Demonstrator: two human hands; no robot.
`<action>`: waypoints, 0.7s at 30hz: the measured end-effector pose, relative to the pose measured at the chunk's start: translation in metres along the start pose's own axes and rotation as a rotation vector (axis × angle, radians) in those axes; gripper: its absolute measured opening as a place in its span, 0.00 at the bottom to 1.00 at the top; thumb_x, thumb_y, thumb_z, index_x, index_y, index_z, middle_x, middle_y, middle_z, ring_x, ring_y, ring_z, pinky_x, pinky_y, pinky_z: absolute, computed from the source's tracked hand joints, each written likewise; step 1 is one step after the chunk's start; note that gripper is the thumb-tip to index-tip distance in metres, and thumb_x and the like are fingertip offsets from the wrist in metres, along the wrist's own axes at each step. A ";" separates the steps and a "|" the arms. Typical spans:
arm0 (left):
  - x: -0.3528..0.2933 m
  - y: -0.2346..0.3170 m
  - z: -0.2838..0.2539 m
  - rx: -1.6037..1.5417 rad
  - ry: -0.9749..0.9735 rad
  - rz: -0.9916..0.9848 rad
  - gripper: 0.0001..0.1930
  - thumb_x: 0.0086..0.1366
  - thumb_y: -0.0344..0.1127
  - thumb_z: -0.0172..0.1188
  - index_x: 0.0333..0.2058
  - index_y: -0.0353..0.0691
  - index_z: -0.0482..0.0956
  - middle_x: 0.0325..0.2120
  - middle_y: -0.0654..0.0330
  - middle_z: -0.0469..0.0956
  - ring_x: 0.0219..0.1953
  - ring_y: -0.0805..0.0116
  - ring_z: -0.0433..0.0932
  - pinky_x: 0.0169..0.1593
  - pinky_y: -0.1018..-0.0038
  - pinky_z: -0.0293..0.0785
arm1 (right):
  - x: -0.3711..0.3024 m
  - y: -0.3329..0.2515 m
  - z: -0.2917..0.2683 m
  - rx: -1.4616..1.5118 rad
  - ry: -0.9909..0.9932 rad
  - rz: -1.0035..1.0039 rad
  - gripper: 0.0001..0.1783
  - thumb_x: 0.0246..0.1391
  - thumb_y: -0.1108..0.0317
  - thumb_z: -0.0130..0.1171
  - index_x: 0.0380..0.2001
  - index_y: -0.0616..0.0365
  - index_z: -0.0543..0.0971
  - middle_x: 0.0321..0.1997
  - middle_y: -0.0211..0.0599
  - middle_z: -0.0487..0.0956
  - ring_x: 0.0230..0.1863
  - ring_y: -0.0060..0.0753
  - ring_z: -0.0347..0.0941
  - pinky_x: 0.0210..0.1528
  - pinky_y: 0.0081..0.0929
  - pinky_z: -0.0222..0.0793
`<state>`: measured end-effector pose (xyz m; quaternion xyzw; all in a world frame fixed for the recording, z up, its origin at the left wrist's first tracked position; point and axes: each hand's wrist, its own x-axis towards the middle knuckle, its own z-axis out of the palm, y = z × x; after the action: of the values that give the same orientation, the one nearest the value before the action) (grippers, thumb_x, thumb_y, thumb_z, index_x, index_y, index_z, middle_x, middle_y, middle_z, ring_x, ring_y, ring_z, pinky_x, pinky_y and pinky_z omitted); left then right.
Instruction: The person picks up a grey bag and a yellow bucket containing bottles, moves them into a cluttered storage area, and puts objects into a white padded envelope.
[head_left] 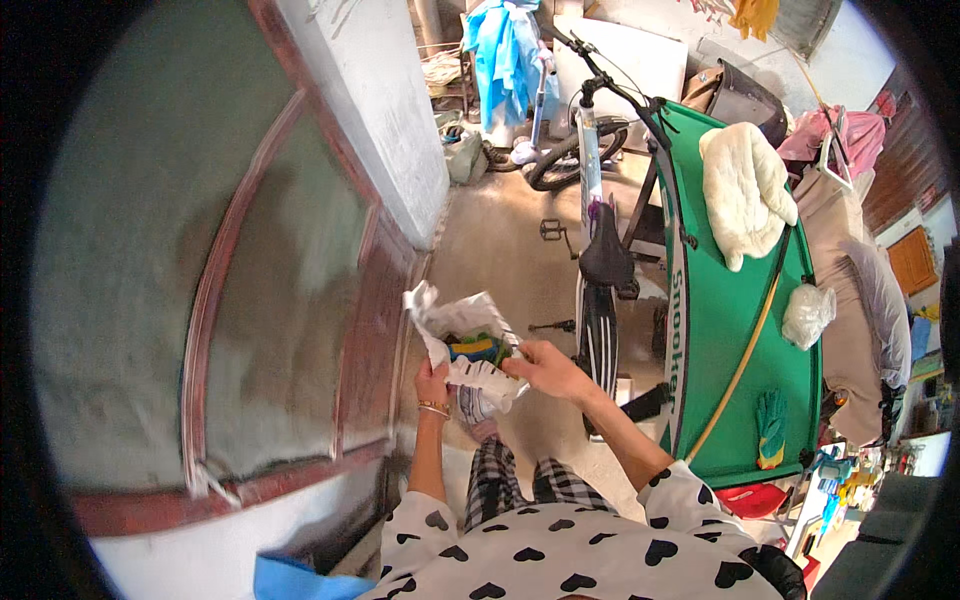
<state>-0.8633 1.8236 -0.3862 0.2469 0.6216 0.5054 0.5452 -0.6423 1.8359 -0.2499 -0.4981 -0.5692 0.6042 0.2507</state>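
In front of my body I hold a crumpled white plastic bag (478,375) with its mouth spread wide. My left hand (432,385) is closed on the bag's near left side. The fingers of my right hand (545,368) pinch its right edge. Down in the bag lies a yellow, blue and green item (475,349); its kind cannot be made out. The bag hangs above the floor, over my feet.
A bicycle (605,250) stands ahead to the right, beside a green-topped game table (735,320). On that table lie a cream fluffy item (745,190), a wooden stick (740,370), a clear plastic bag (808,316) and a glove (771,428). Framed window panes (290,300) line the left.
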 end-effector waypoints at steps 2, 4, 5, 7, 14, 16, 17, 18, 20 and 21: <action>0.031 0.024 0.004 0.049 -0.101 0.012 0.07 0.56 0.32 0.52 0.35 0.41 0.72 0.16 0.68 0.70 0.12 0.79 0.65 0.12 0.80 0.59 | 0.035 -0.016 -0.002 -0.252 0.052 -0.070 0.19 0.48 0.60 0.54 0.21 0.70 0.70 0.17 0.48 0.68 0.20 0.33 0.63 0.24 0.34 0.58; 0.064 0.043 0.016 0.089 -0.110 0.030 0.08 0.56 0.32 0.52 0.35 0.41 0.72 0.17 0.68 0.71 0.13 0.80 0.66 0.13 0.81 0.59 | 0.068 -0.029 -0.007 -0.291 0.095 -0.060 0.19 0.48 0.59 0.54 0.22 0.69 0.71 0.18 0.51 0.69 0.21 0.38 0.65 0.24 0.36 0.58; 0.080 0.054 0.022 0.120 -0.108 0.050 0.08 0.55 0.31 0.53 0.35 0.40 0.72 0.18 0.68 0.72 0.13 0.81 0.66 0.13 0.82 0.59 | 0.084 -0.035 -0.010 -0.338 0.127 -0.053 0.19 0.48 0.58 0.54 0.22 0.69 0.71 0.18 0.53 0.70 0.21 0.42 0.67 0.25 0.37 0.59; 0.121 0.080 0.036 0.079 -0.201 0.013 0.08 0.55 0.30 0.53 0.35 0.39 0.72 0.20 0.67 0.73 0.14 0.81 0.68 0.14 0.83 0.60 | 0.118 -0.048 -0.023 -0.346 0.169 -0.048 0.18 0.48 0.58 0.54 0.23 0.68 0.72 0.19 0.54 0.71 0.23 0.48 0.69 0.26 0.38 0.61; 0.256 0.172 0.104 -0.017 -0.234 0.041 0.08 0.53 0.29 0.52 0.34 0.37 0.71 0.19 0.66 0.71 0.12 0.80 0.64 0.11 0.84 0.55 | 0.261 -0.078 -0.099 -0.204 0.295 -0.285 0.19 0.47 0.58 0.58 0.22 0.66 0.68 0.16 0.36 0.64 0.19 0.24 0.58 0.21 0.27 0.57; 0.290 0.191 0.133 -0.034 -0.229 0.041 0.08 0.53 0.29 0.52 0.33 0.37 0.71 0.19 0.67 0.70 0.11 0.80 0.64 0.11 0.84 0.55 | 0.289 -0.080 -0.129 -0.170 0.413 -0.240 0.20 0.46 0.58 0.59 0.22 0.65 0.67 0.16 0.35 0.64 0.19 0.23 0.57 0.21 0.25 0.57; 0.299 0.196 0.141 -0.068 -0.212 0.024 0.07 0.53 0.28 0.52 0.33 0.37 0.71 0.18 0.67 0.70 0.11 0.80 0.63 0.10 0.84 0.55 | 0.298 -0.080 -0.146 -0.192 0.433 -0.169 0.20 0.45 0.58 0.59 0.23 0.65 0.68 0.16 0.35 0.64 0.19 0.22 0.57 0.21 0.25 0.57; 0.311 0.200 0.150 -0.147 -0.220 0.029 0.07 0.53 0.28 0.52 0.32 0.37 0.71 0.17 0.66 0.70 0.11 0.80 0.63 0.10 0.83 0.55 | 0.305 -0.079 -0.160 -0.073 0.533 -0.211 0.20 0.45 0.58 0.60 0.25 0.65 0.68 0.16 0.33 0.66 0.19 0.21 0.58 0.21 0.23 0.58; 0.341 0.219 0.170 -0.171 -0.199 0.017 0.06 0.53 0.27 0.52 0.32 0.37 0.71 0.17 0.66 0.70 0.11 0.80 0.63 0.10 0.83 0.55 | 0.324 -0.083 -0.187 -0.059 0.718 -0.164 0.20 0.42 0.60 0.63 0.31 0.65 0.72 0.24 0.37 0.71 0.22 0.24 0.63 0.24 0.22 0.61; 0.357 0.227 0.179 -0.202 -0.178 0.006 0.06 0.53 0.27 0.52 0.32 0.38 0.71 0.16 0.66 0.70 0.11 0.79 0.63 0.09 0.83 0.54 | 0.336 -0.074 -0.197 -0.086 0.852 -0.215 0.21 0.41 0.60 0.64 0.34 0.64 0.72 0.29 0.40 0.73 0.24 0.28 0.67 0.25 0.23 0.63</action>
<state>-0.8537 2.2772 -0.3168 0.2365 0.5160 0.5433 0.6186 -0.6140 2.2311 -0.2583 -0.6506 -0.4882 0.2911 0.5037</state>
